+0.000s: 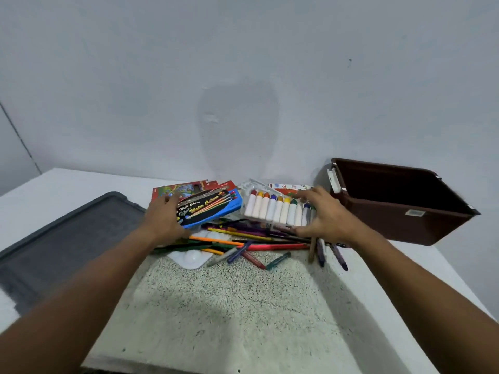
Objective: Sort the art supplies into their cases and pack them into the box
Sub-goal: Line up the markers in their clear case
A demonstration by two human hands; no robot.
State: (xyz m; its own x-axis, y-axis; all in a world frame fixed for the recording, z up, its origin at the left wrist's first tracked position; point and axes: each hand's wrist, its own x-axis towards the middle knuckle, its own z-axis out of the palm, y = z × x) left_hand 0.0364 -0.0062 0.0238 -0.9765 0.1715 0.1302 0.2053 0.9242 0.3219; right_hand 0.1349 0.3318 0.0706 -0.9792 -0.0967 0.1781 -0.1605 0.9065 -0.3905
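Two hands work the pile at once: our left hand (164,221) lies spread on the near end of the blue watercolour case (209,209), fingers loosely around its edge, while our right hand (325,217) cups the right end of the clear tray of paint sticks (279,210), thumb low and fingers over the top; whether either grip has truly closed we cannot tell. Loose pencils and crayons (251,242) lie fanned on the speckled mat (237,306) just in front, some over a white palette (189,259). Red packs (186,188) sit behind the blue case, and the brown box (402,201) stands open to the right, apart from the heap, its grey lid (62,238) off to the left on the table (405,255). To do this well, we judge it best to lift the tray level so the sticks stay seated, and to slide the blue case clear of the pencils beneath before raising it.
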